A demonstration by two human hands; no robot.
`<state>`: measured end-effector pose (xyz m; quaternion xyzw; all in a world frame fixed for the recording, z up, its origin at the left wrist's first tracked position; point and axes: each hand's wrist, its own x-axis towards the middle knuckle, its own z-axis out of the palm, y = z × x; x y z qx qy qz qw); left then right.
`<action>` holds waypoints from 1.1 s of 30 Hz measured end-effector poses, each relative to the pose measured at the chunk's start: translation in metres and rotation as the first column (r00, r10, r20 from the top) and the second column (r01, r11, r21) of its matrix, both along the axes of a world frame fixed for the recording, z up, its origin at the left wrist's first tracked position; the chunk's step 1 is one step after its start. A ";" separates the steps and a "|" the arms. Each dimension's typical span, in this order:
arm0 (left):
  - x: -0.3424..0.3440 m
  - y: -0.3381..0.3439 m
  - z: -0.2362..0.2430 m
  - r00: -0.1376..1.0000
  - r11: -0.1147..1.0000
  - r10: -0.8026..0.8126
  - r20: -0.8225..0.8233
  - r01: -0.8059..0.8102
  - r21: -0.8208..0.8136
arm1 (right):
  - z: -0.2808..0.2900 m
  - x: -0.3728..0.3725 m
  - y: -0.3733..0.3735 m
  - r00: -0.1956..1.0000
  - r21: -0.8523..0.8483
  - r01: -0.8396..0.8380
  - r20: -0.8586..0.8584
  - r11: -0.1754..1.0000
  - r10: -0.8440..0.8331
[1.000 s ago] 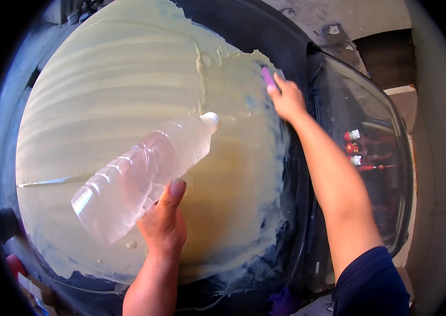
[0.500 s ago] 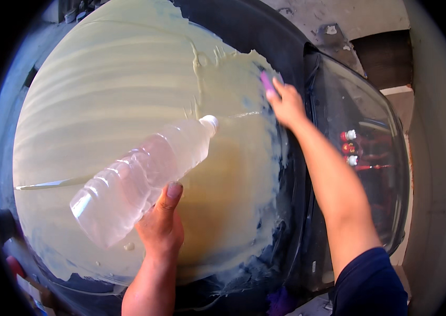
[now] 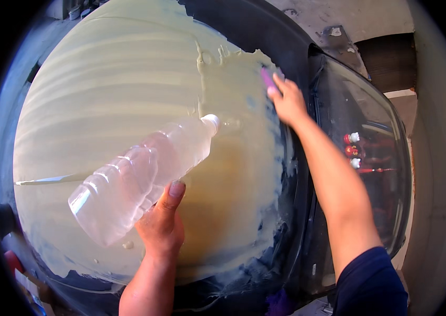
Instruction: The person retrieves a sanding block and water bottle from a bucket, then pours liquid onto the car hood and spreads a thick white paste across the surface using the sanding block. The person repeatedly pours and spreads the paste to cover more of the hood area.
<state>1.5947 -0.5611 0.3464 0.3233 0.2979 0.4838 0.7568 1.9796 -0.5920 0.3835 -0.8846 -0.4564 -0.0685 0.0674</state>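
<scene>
My left hand (image 3: 164,221) is wrapped round the lower side of a clear plastic bottle (image 3: 149,171) with a white cap. The bottle tilts, its capped end pointing up and to the right, and droplets show just beyond the cap. Under it spreads a car bonnet (image 3: 128,79) coated in wet, pale yellow-beige material, with dark blue patches along its edges. Over the bonnet's far right edge, my right hand (image 3: 289,101) grips a flat purple pad (image 3: 268,79). The pad's underside is hidden.
Right of the bonnet stands the windscreen (image 3: 362,200), with small red and white figurines (image 3: 353,150) behind the glass. A purple crumpled cloth (image 3: 281,303) lies at the bottom. Dark bodywork (image 3: 249,26) rims the far side. Boxes (image 3: 33,289) stand at the lower left.
The thin water stream from the bottle cap has shrunk to droplets near it. Both hands keep their grips and nearly their places; the view has shifted slightly.
</scene>
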 end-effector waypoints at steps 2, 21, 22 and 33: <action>-0.009 0.004 0.000 1.000 1.000 -0.001 -0.028 0.001 0.015 | -0.009 -0.055 -0.049 0.991 0.001 -0.132 -0.029 0.991 0.132; -0.013 0.004 0.001 0.999 0.999 -0.003 -0.048 0.005 0.038 | 0.005 -0.091 -0.061 0.965 -0.032 -0.188 -0.191 0.982 0.178; -0.010 0.003 0.003 1.000 1.000 -0.007 -0.017 0.008 0.010 | 0.007 -0.081 -0.058 0.966 -0.032 -0.207 -0.168 0.978 0.199; -0.001 -0.003 0.002 0.999 0.999 -0.030 -0.035 0.031 0.008 | -0.008 0.007 0.066 0.980 0.050 -0.182 -0.076 0.982 0.185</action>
